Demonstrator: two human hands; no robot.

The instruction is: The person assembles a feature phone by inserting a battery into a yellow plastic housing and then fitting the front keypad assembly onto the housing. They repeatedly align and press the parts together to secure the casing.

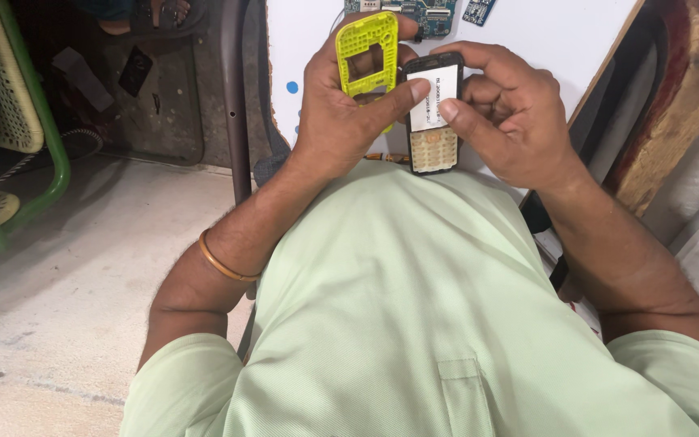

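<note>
Two phone shells held over the white table [576, 40], close to the chest.

The left hand [341, 113] pinches the yellow-green frame [368, 50], thin, light plastic that likely flexes; the right hand [511, 113] grips the black keypad body [433, 113] by its edges, both thumbs on its label. Best held by the rims.

Pale floor, white table, green chair

A green-framed chair [18, 121] stands upper left on the concrete floor [82, 283]; the white table [544, 32] fills the upper right.
</note>
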